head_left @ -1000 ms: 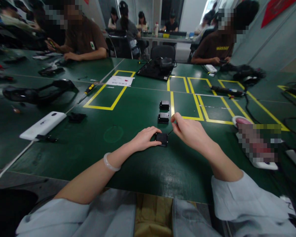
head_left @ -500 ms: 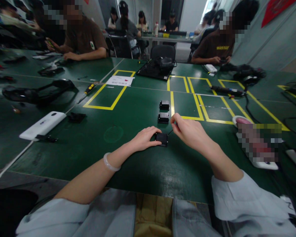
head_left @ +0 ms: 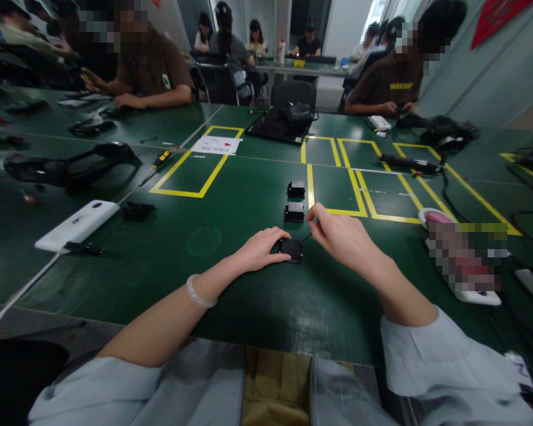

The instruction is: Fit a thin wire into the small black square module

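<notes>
On the far left of the green counter (head_left: 231, 307) lies a white flat device (head_left: 76, 224), with a small black piece (head_left: 137, 210) just beside it to the right; nearer the middle, the left hand (head_left: 260, 249) rests on the counter, its fingers curled and pressed against the left side of a small black box (head_left: 291, 250); two more black boxes (head_left: 295, 211) stand in a row beyond it, beside a yellow tape line (head_left: 310, 184); the right hand (head_left: 340, 235) hovers just right of the near box, thumb and forefinger pinched on what looks like a thin dark tool (head_left: 307, 237), too small to name, its tip at the box's corner; further right lies a white and pink object (head_left: 430, 217)
</notes>
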`<act>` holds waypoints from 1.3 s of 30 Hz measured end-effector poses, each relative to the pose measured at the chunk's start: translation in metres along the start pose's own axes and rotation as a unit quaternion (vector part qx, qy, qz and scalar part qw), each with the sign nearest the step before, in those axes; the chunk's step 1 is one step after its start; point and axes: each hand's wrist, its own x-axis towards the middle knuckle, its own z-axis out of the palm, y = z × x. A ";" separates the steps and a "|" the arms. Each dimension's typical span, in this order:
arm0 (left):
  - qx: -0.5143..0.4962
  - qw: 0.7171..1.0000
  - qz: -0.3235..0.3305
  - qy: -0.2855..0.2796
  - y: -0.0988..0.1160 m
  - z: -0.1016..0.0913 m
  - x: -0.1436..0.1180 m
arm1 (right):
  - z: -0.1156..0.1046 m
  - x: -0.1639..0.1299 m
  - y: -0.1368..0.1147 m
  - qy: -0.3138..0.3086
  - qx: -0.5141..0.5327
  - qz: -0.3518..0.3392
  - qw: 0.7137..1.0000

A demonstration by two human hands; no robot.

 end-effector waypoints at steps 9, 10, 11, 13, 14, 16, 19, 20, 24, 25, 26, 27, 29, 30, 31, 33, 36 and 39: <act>0.011 1.000 0.002 -0.003 -0.001 0.001 0.000 | 0.000 0.001 0.000 -0.009 -0.039 0.015 0.999; 0.011 1.000 0.002 -0.003 -0.001 0.001 0.000 | -0.001 0.001 0.000 -0.012 -0.045 0.016 0.999; 0.012 1.000 0.001 -0.003 -0.001 0.001 0.000 | -0.001 0.001 0.000 -0.013 -0.045 0.015 0.999; 0.012 1.000 0.001 -0.003 -0.001 0.000 0.000 | -0.001 0.001 0.000 -0.006 -0.029 0.007 1.000; 0.012 1.000 0.001 -0.002 -0.001 0.000 0.000 | 0.000 0.000 0.000 0.000 -0.019 0.002 1.000; 0.011 1.000 0.002 -0.002 0.000 0.000 0.000 | 0.001 0.000 0.001 0.014 -0.004 -0.005 1.000; 0.010 1.000 0.001 -0.003 0.000 0.000 0.000 | 0.002 -0.001 0.002 0.020 -0.005 -0.003 1.000; 0.009 1.000 0.003 -0.006 0.000 0.000 -0.001 | 0.002 0.000 0.002 0.017 -0.011 -0.001 1.000; 0.008 1.000 0.002 0.002 0.000 0.001 -0.001 | 0.000 0.001 0.002 -0.005 -0.044 0.013 0.999; 0.008 1.000 0.002 0.001 0.000 0.001 -0.001 | 0.000 0.002 0.002 -0.009 -0.049 0.016 0.999; 0.006 1.000 0.001 0.000 0.000 0.001 -0.001 | 0.000 0.002 0.002 -0.011 -0.051 0.016 0.999; 0.005 1.000 0.001 -0.001 -0.001 0.001 -0.001 | 0.001 0.002 0.003 -0.008 -0.047 0.015 0.999; 0.003 1.000 0.002 -0.002 -0.001 0.000 0.000 | 0.003 0.002 0.004 0.003 -0.029 0.008 1.000; 0.004 1.000 0.001 -0.001 -0.001 0.000 0.000 | 0.004 0.001 0.005 0.011 -0.018 0.005 1.000; 0.005 1.000 0.000 -0.001 -0.001 0.000 0.000 | 0.005 0.001 0.005 0.018 -0.007 0.001 1.000; 0.008 1.000 -0.001 -0.001 -0.001 0.000 -0.001 | 0.006 0.000 0.006 0.028 0.007 0.000 1.000; 0.004 1.000 0.001 0.000 -0.001 0.001 -0.001 | 0.004 0.000 0.005 0.025 0.008 0.002 1.000; 0.001 1.000 0.002 -0.001 0.000 0.001 -0.001 | 0.001 0.001 0.004 0.007 -0.014 0.008 1.000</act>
